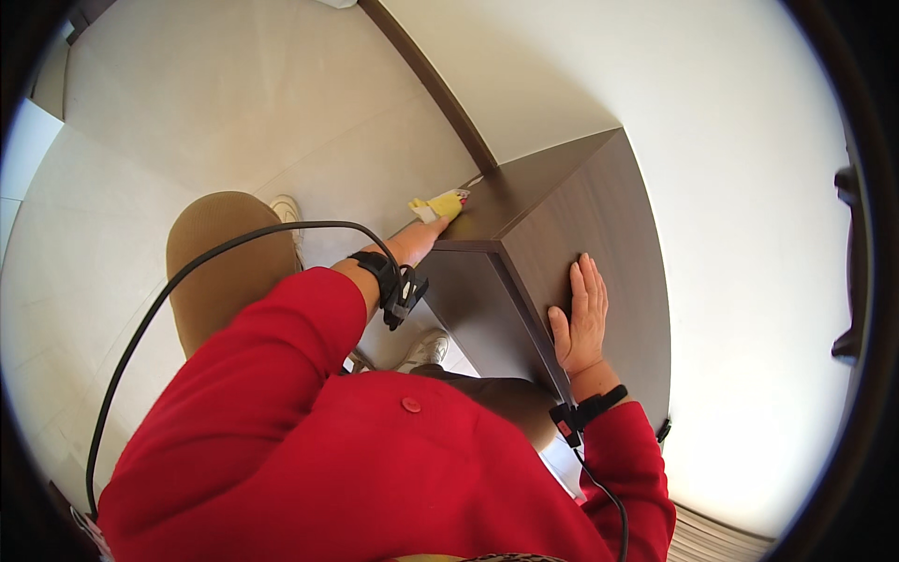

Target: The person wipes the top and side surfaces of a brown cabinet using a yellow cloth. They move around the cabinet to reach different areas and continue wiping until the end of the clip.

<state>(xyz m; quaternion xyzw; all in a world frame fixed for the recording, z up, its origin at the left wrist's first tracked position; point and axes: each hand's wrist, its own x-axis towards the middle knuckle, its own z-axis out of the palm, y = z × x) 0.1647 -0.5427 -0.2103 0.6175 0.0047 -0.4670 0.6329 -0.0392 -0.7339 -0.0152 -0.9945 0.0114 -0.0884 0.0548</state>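
My left hand [421, 237] reaches forward and holds a folded yellow cloth [444, 206] against the side panel of a dark wood-grain cabinet [520, 193]. Part of the cloth is white, and a bit of red shows at its far end. The fingers are mostly hidden behind the cloth and wrist. My right hand [581, 319] lies flat on the cabinet's broad upper panel, with the thumb spread and nothing held. Each wrist wears a black strap with a small device and a cable.
A pale wall [744, 281] meets the cabinet on the right. Dark baseboard [435, 81] runs along the wall from the cabinet's far corner. Light floor tiles [232, 119] spread to the left. My bent knee [225, 267] and a black cable [151, 319] are beside the left arm.
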